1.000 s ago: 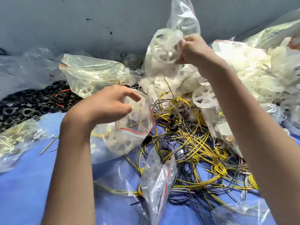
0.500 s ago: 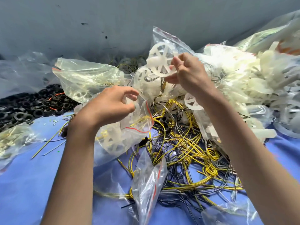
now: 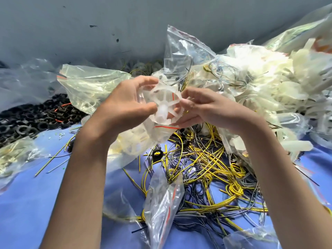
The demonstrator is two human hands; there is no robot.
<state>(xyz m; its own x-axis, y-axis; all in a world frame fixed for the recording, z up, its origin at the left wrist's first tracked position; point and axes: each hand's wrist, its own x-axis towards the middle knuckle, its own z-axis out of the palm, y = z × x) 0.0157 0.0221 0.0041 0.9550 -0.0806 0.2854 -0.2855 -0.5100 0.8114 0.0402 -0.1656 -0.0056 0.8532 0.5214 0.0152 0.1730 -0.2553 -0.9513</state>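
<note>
Currently, left hand point(image 3: 125, 106) grips bag point(image 3: 138, 141) at its mouth, fingers curled; right hand point(image 3: 203, 108) pinches rim of wheel point(image 3: 166, 105). Wheel sits at bag mouth, above wires point(image 3: 206, 159) on tabletop point(image 3: 27, 212)

Two bare hands are at frame centre: one left hand point(image 3: 125, 105), one right hand point(image 3: 206, 108). Between them is one translucent white spoked plastic wheel point(image 3: 165, 105). One clear red-striped zip bag point(image 3: 143, 139) is under the left hand, and at least six more clear plastic bags point(image 3: 89, 87) lie around the frame. One small black plastic ring point(image 3: 157, 154) lies alone below centre. Heaped black rings point(image 3: 36, 119), middle left, and yellow and black wires point(image 3: 206, 168), lower right, are past counting.
</note>
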